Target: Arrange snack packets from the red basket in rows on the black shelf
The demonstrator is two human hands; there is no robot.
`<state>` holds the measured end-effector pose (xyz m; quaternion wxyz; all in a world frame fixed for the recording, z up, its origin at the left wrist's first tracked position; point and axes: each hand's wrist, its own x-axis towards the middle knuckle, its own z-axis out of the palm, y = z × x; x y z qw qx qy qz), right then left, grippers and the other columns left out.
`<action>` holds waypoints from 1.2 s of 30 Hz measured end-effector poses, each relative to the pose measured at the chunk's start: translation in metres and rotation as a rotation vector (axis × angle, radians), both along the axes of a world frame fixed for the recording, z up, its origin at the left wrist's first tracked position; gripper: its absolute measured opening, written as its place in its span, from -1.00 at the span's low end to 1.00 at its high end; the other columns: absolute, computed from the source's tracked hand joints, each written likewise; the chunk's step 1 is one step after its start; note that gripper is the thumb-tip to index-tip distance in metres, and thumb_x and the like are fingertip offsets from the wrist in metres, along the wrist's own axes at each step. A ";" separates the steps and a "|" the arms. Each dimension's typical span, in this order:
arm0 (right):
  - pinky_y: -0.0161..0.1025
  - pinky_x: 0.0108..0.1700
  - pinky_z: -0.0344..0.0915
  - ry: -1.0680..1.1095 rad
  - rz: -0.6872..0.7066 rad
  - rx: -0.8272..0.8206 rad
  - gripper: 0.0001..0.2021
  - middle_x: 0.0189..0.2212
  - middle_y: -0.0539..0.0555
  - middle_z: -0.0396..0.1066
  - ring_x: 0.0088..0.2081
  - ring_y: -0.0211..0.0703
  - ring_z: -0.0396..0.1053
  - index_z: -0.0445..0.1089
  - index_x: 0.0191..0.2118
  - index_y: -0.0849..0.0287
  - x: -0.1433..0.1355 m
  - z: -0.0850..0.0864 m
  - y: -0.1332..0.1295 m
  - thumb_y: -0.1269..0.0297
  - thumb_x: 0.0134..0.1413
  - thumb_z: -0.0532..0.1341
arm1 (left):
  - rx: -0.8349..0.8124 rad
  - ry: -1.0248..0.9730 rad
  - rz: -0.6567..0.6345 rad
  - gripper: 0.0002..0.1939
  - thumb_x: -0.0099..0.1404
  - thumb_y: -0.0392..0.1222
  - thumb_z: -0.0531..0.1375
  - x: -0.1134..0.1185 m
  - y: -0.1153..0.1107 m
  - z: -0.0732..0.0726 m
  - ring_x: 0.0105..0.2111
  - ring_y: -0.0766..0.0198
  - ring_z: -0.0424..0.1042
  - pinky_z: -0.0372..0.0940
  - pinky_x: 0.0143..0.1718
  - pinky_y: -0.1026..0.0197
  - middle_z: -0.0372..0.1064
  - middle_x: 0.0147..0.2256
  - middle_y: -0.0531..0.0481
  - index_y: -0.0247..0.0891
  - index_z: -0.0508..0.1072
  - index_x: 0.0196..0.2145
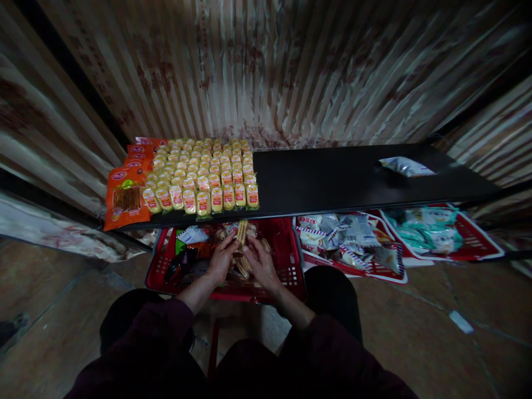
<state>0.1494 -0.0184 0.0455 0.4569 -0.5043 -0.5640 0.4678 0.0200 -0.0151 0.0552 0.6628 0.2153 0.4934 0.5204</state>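
Below centre, our left hand [221, 258] and right hand [261, 262] hold a slim tan packet [241, 231], likely light, brittle, best held edgewise.

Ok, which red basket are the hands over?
The leftmost basket: left hand and right hand are both over it. The middle basket, with white packets, and right basket, with teal packets, have no hand above.

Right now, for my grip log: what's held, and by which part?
A tan snack bundle, by its lower part, in the left hand; whether the right hand also grips is unclear.
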 end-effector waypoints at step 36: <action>-0.19 -0.01 0.29 0.251 -0.121 -0.203 -0.64 -0.17 0.08 0.49 -0.11 -0.10 0.40 0.48 -0.17 0.14 -0.014 0.012 0.004 0.05 -0.08 0.25 | 0.612 1.083 -0.140 -0.51 0.19 -0.31 0.15 -0.007 -0.005 0.007 0.01 0.17 0.31 0.21 0.09 0.07 0.30 -0.03 -0.09 -0.17 0.29 0.10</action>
